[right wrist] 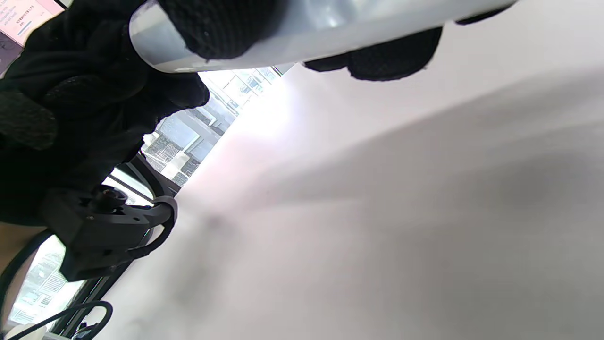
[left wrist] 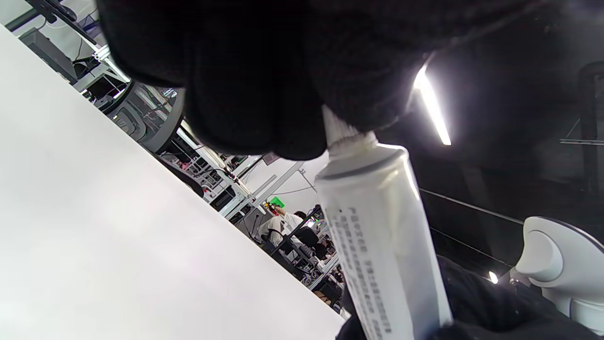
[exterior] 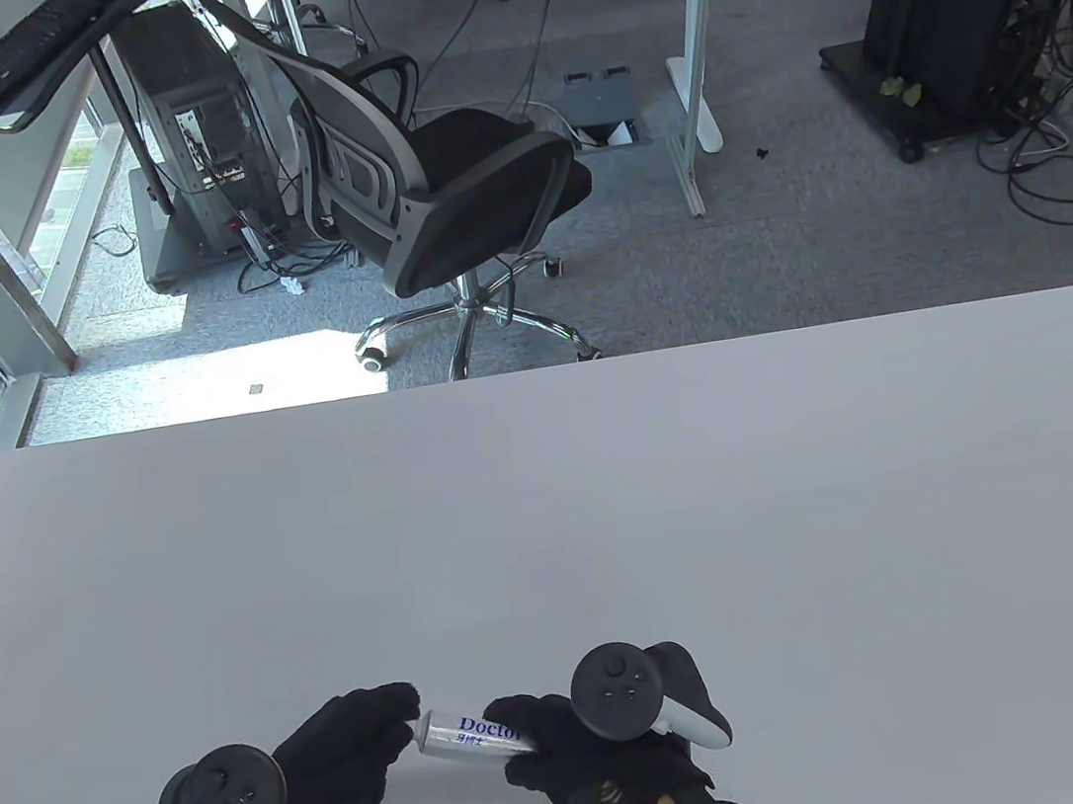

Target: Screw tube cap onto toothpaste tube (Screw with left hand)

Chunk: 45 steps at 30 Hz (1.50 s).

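Now the right hand [exterior: 587,764] grips the toothpaste tube [exterior: 473,733] low over the table's near edge, while left fingers [left wrist: 264,94] pinch the cap [left wrist: 336,130] at its neck. Soft, light tube: hold the stiff shoulder, surely.

A plain white table [exterior: 553,519] carries both gloved hands.
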{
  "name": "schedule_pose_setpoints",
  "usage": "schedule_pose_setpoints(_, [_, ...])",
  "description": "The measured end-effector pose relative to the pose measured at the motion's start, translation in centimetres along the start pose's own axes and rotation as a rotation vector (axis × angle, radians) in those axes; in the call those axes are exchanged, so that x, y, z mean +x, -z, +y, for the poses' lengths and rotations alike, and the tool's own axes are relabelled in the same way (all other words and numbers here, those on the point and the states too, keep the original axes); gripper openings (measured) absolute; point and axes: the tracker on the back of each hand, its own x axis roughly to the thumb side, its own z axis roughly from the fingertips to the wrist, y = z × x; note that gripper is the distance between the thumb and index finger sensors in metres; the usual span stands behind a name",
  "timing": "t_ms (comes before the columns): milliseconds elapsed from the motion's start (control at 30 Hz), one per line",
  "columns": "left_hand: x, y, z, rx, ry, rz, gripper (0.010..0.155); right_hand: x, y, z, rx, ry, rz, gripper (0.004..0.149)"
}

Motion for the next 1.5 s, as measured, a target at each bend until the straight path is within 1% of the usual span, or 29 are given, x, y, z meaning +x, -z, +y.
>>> schedule_pose_setpoints(233, [-0.5, 0.0, 0.1, 0.001, -0.005, 0.017, 0.044, 0.0, 0.1, 0.4, 0.006, 0.021, -0.002, 0.05])
schedule_pose_setpoints(333, [-0.7, 0.1, -0.2, -0.007, -0.024, 0.05, 0.045, -0.1, 0.1, 0.1, -0.01, 0.009, 0.005, 0.05])
schedule_pose_setpoints(367, [-0.8, 0.0, -0.3, -0.017, -0.035, 0.045, 0.046, -0.3, 0.0, 0.0, -0.017, 0.002, 0.011, 0.05])
schedule_pose_setpoints(433, [-0.7, 0.0, -0.4, -0.003, 0.004, 0.033, 0.057, -0.4, -0.3, -0.5, -0.029, -0.007, 0.015, 0.049])
schedule_pose_setpoints(467, [-0.8, 0.0, -0.4, -0.008, 0.029, 0.017, 0.061, -0.5, -0.6, -1.0, -0.047, -0.023, 0.019, 0.049])
schedule_pose_setpoints(567, [-1.0, -0.1, -0.4, -0.01, 0.042, 0.026, 0.062, -0.9, -1.6, -2.8, -0.132, -0.092, 0.068, 0.049])
schedule_pose_setpoints(600, [-1.2, -0.1, -0.4, -0.011, 0.05, 0.04, 0.061, -1.4, -2.1, -3.5, -0.166, -0.13, 0.099, 0.049])
schedule_pose_setpoints(633, [-1.4, -0.2, -0.3, -0.004, 0.073, 0.053, 0.061, -2.5, -3.1, -4.6, -0.211, -0.17, 0.163, 0.049])
schedule_pose_setpoints(667, [-1.5, -0.2, -0.3, 0.001, 0.087, 0.058, 0.061, -3.0, -3.6, -5.0, -0.225, -0.18, 0.191, 0.049])
schedule_pose_setpoints(733, [-1.8, -0.2, -0.2, 0.015, 0.128, 0.069, 0.062, -5.2, -5.2, -6.3, -0.271, -0.216, 0.295, 0.049])
schedule_pose_setpoints(767, [-2.0, -0.2, -0.2, 0.013, 0.143, 0.079, 0.062, -6.7, -6.5, -7.1, -0.294, -0.235, 0.369, 0.049])
schedule_pose_setpoints(833, [-2.6, -0.1, -0.5, -0.007, 0.14, 0.096, 0.063, -9.5, -8.9, -8.6, -0.329, -0.286, 0.512, 0.048])
schedule_pose_setpoints(967, [-3.2, 0.1, -1.1, -0.051, 0.165, 0.133, 0.064, -13.3, -12.7, -10.6, -0.393, -0.37, 0.734, 0.048])
schedule_pose_setpoints(1033, [-3.4, 0.2, -1.3, -0.074, 0.197, 0.147, 0.064, -14.9, -14.2, -11.2, -0.454, -0.347, 0.814, 0.048])
schedule_pose_setpoints(1100, [-3.6, 0.2, -1.5, -0.093, 0.206, 0.164, 0.064, -16.2, -14.9, -11.2, -0.484, -0.323, 0.866, 0.048])
schedule_pose_setpoints(1200, [-3.9, 0.2, -1.6, -0.107, 0.232, 0.181, 0.064, -17.7, -15.1, -10.7, -0.477, -0.338, 0.911, 0.048])
schedule_pose_setpoints(1267, [-4.1, 0.2, -1.6, -0.118, 0.236, 0.199, 0.064, -17.9, -14.7, -10.4, -0.412, -0.381, 0.917, 0.047])
schedule_pose_setpoints(1367, [-4.2, 0.2, -1.8, -0.129, 0.224, 0.203, 0.064, -17.0, -14.1, -10.5, -0.389, -0.448, 0.923, 0.049])
schedule_pose_setpoints(1400, [-4.1, 0.3, -1.8, -0.13, 0.226, 0.203, 0.064, -16.4, -14.0, -10.7, -0.397, -0.455, 0.911, 0.05])
schedule_pose_setpoints(1467, [-3.9, 0.3, -1.8, -0.134, 0.241, 0.191, 0.065, -13.9, -13.5, -11.4, -0.486, -0.466, 0.831, 0.058])
schedule_pose_setpoints(1500, [-3.8, 0.3, -1.8, -0.134, 0.243, 0.186, 0.065, -12.8, -13.2, -11.6, -0.507, -0.462, 0.793, 0.061])
